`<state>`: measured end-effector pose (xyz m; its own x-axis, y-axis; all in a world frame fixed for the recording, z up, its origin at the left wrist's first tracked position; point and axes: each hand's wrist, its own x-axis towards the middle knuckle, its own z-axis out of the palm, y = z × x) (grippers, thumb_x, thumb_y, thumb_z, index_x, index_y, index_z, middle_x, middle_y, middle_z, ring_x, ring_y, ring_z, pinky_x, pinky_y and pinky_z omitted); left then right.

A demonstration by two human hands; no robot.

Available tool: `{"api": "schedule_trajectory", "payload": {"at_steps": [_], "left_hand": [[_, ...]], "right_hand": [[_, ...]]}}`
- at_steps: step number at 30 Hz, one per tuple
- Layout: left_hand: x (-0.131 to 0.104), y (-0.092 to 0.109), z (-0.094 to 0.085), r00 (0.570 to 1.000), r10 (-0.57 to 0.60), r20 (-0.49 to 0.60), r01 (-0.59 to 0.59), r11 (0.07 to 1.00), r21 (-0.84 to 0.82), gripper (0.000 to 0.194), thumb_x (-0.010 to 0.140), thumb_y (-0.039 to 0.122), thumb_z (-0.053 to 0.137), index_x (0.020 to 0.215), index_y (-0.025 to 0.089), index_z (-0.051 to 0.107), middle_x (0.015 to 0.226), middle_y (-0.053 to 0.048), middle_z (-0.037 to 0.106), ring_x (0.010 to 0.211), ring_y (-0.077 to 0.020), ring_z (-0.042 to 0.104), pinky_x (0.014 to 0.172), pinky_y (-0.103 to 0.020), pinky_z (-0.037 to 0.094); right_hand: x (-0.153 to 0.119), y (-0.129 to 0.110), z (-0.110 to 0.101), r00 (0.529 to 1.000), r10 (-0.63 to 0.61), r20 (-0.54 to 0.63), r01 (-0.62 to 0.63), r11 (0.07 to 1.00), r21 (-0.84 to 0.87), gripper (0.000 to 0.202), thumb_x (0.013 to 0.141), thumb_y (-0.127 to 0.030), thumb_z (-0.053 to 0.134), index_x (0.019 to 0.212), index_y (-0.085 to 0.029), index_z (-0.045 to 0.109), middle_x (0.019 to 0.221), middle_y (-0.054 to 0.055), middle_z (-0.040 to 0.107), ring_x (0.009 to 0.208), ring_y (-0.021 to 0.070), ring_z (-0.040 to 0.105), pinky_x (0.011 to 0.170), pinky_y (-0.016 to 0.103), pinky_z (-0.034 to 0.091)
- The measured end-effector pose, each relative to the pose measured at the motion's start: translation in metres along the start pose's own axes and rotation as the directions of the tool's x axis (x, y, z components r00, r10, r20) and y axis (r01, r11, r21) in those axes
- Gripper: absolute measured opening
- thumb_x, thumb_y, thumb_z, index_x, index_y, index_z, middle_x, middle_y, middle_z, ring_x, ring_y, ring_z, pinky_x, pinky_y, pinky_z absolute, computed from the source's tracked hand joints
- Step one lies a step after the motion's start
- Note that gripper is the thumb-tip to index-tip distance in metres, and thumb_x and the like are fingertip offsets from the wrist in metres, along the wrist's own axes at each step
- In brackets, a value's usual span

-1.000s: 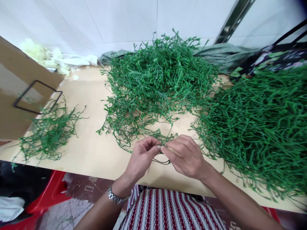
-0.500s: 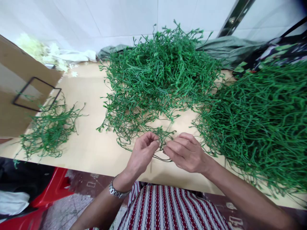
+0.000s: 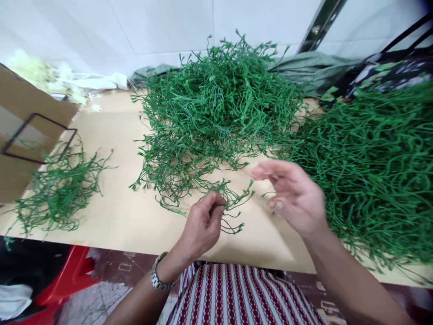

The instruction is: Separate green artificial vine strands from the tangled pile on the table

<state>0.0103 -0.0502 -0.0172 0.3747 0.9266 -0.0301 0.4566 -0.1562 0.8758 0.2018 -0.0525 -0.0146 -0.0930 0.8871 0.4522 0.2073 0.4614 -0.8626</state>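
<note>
My left hand (image 3: 206,221) is closed on a green artificial stem (image 3: 233,228) with thin, branching sprigs that fan out to the right of the fingers. How many pieces are in the pinch is hidden. My right hand (image 3: 294,194) is raised above the table to the right, its fingers and thumb apart and nothing between them. Beyond both hands lies a loose heap of green plastic stems (image 3: 216,104) with small budded tips. A second, denser pile of stems (image 3: 372,176) spreads just right of my right hand.
A smaller bunch of stems (image 3: 64,194) lies at the left by a black wire frame (image 3: 37,137) and a cardboard box (image 3: 20,171). Pale flowers (image 3: 30,72) and a green cloth (image 3: 314,67) are along the wall. A red stool (image 3: 67,280) stands below the table edge.
My right hand has let go, moved up and right, and opened. My left hand keeps its pinch on the stem, whose sprigs now show more. The view has shifted slightly.
</note>
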Motion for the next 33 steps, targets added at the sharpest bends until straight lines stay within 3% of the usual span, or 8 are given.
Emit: {"api": "schedule_trajectory", "payload": {"at_steps": [4, 8, 11, 14, 20, 23, 26, 33], "left_hand": [[0.001, 0.006, 0.001, 0.993, 0.028, 0.113, -0.019, 0.996, -0.085, 0.013, 0.078, 0.008, 0.041, 0.069, 0.017, 0.046, 0.061, 0.003, 0.043, 0.057, -0.0097, 0.038, 0.055, -0.022, 0.031], [0.002, 0.007, 0.001, 0.989, -0.011, 0.148, 0.033, 0.989, -0.147, 0.012, 0.077, 0.009, 0.043, 0.067, 0.017, 0.045, 0.059, 0.003, 0.041, 0.056, -0.0093, 0.037, 0.053, -0.021, 0.031], [0.002, 0.004, 0.001, 0.993, -0.044, 0.110, 0.056, 0.992, -0.115, 0.011, 0.077, 0.009, 0.042, 0.069, 0.016, 0.046, 0.060, 0.003, 0.042, 0.057, -0.0089, 0.037, 0.054, -0.021, 0.031], [0.003, 0.002, 0.001, 0.992, -0.083, 0.093, 0.091, 0.992, -0.084, 0.011, 0.077, 0.009, 0.042, 0.069, 0.016, 0.047, 0.060, 0.004, 0.042, 0.056, -0.0081, 0.037, 0.053, -0.020, 0.030], [0.006, 0.005, 0.004, 0.991, -0.130, 0.012, 0.130, 0.982, -0.139, 0.012, 0.078, 0.013, 0.043, 0.067, 0.016, 0.046, 0.057, 0.005, 0.038, 0.053, -0.0071, 0.034, 0.048, -0.019, 0.029], [0.007, 0.008, 0.006, 0.986, -0.158, -0.061, 0.146, 0.974, -0.174, 0.010, 0.077, 0.013, 0.044, 0.067, 0.015, 0.046, 0.057, 0.005, 0.040, 0.053, -0.0070, 0.035, 0.048, -0.019, 0.030], [0.008, 0.009, 0.007, 0.982, -0.160, -0.102, 0.134, 0.965, -0.223, 0.009, 0.077, 0.014, 0.044, 0.068, 0.015, 0.047, 0.059, 0.004, 0.041, 0.054, -0.0072, 0.037, 0.049, -0.019, 0.031], [0.007, 0.003, 0.003, 0.998, 0.000, 0.062, 0.011, 0.982, -0.188, 0.011, 0.078, 0.011, 0.043, 0.069, 0.015, 0.048, 0.059, 0.005, 0.039, 0.054, -0.0069, 0.035, 0.050, -0.019, 0.030]], "right_hand": [[0.012, 0.018, 0.010, 0.933, 0.092, 0.348, -0.187, 0.951, 0.248, 0.103, 0.061, -0.074, 0.050, 0.139, -0.021, 0.010, 0.129, 0.015, 0.045, 0.122, 0.0248, 0.040, 0.101, 0.046, 0.032], [0.008, 0.025, 0.019, 0.823, 0.072, 0.563, -0.301, 0.897, 0.325, 0.088, 0.067, -0.069, 0.050, 0.137, -0.021, 0.026, 0.124, 0.012, 0.052, 0.119, 0.0225, 0.044, 0.103, 0.043, 0.029], [0.003, 0.026, 0.014, 0.935, 0.092, 0.342, -0.217, 0.912, 0.349, 0.070, 0.075, -0.067, 0.042, 0.127, -0.021, 0.041, 0.120, 0.010, 0.054, 0.115, 0.0229, 0.047, 0.101, 0.043, 0.032], [0.003, 0.024, 0.004, 0.997, 0.015, 0.079, -0.018, 0.999, 0.042, 0.045, 0.080, -0.049, 0.053, 0.117, -0.022, 0.052, 0.113, 0.009, 0.057, 0.107, 0.0219, 0.052, 0.094, 0.041, 0.039], [-0.002, 0.013, 0.001, 0.903, -0.372, 0.213, 0.427, 0.734, -0.529, 0.011, 0.075, -0.011, 0.059, 0.082, -0.019, 0.061, 0.078, 0.003, 0.061, 0.082, 0.0174, 0.056, 0.078, 0.035, 0.045], [-0.011, 0.009, 0.009, 0.895, -0.401, 0.194, 0.426, 0.643, -0.636, 0.014, 0.074, -0.010, 0.060, 0.084, -0.020, 0.059, 0.072, 0.002, 0.059, 0.075, 0.0164, 0.053, 0.076, 0.035, 0.043], [-0.017, 0.009, 0.015, 0.935, -0.317, 0.160, 0.343, 0.689, -0.639, 0.012, 0.074, -0.010, 0.059, 0.083, -0.018, 0.058, 0.072, 0.003, 0.059, 0.072, 0.0159, 0.051, 0.073, 0.034, 0.042], [-0.007, 0.008, 0.008, 0.966, -0.128, 0.224, 0.236, 0.789, -0.567, 0.028, 0.076, -0.014, 0.054, 0.104, -0.012, 0.051, 0.098, 0.011, 0.058, 0.094, 0.0223, 0.052, 0.081, 0.039, 0.039]]}}
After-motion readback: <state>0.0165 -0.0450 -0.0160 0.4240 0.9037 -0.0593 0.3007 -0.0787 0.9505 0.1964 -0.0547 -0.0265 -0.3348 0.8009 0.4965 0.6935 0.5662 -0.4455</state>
